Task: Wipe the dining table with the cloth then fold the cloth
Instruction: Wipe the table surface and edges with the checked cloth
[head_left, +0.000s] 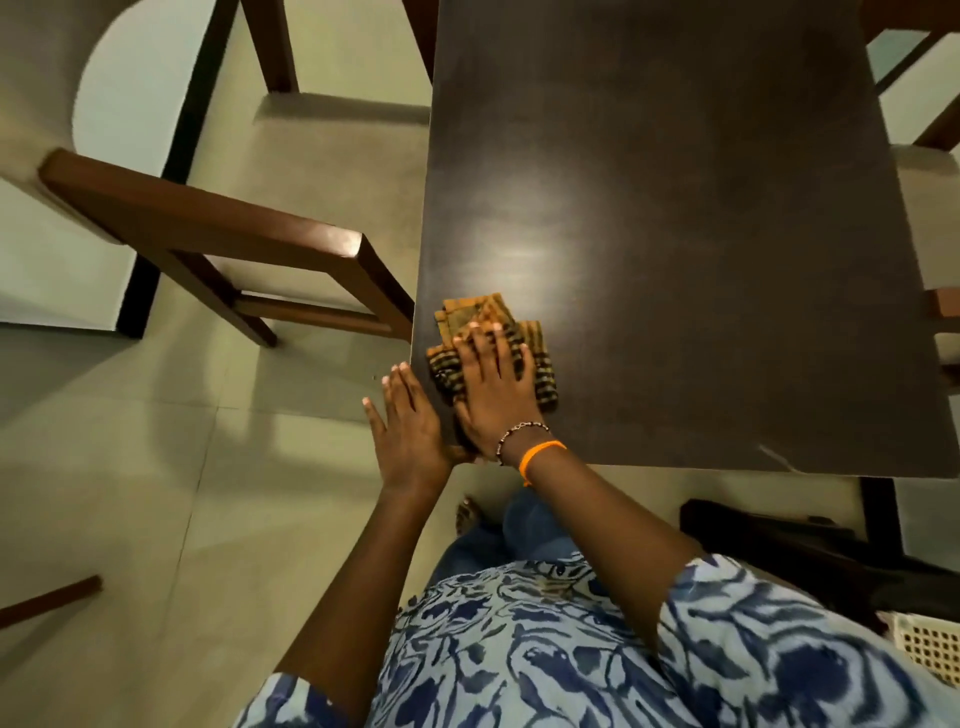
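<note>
1. Bottom of frame: person's torso in a blue-and-white patterned top (571, 649), blue trousers below it at lower centre, a foot just visible on the floor (156, 493).
2. Lower right corner: white perforated basket (930, 644), only its corner in view, next to a dark piece of furniture (can't tell what it is).
3. Both forearms reach up from the bottom centre toward the near left corner of the bench (675, 208).
4. Left hand (410, 421): held flat and edge-on against the bench's left side, just off the top; fingers straight and pressed together, thumb apart. Holds nothing.
5. Right hand (493, 384): palm down on the cloth (467, 317), fingers (485, 338) spread a little and pressing it flat, not pinching. Wrist has a bead bracelet (519, 431) and an orange band (540, 452).
6. Cloth: orange-brown w/ dark stripes, bunched in loose layers, lying on the bench top at centre-left of frame, right by the left edge and near the front corner. Abt half is under the right hand; the far part sticks out past the fingertips.
7. Bench top: dark brown, a bright glare patch just beyond the cloth; a pale scuff near the front right corner.
8. Left of frame: wooden chair (234, 249) w/ pale seat, near the bench's left edge, not touching.
9. Upper right edge: part of another chair (930, 130).
</note>
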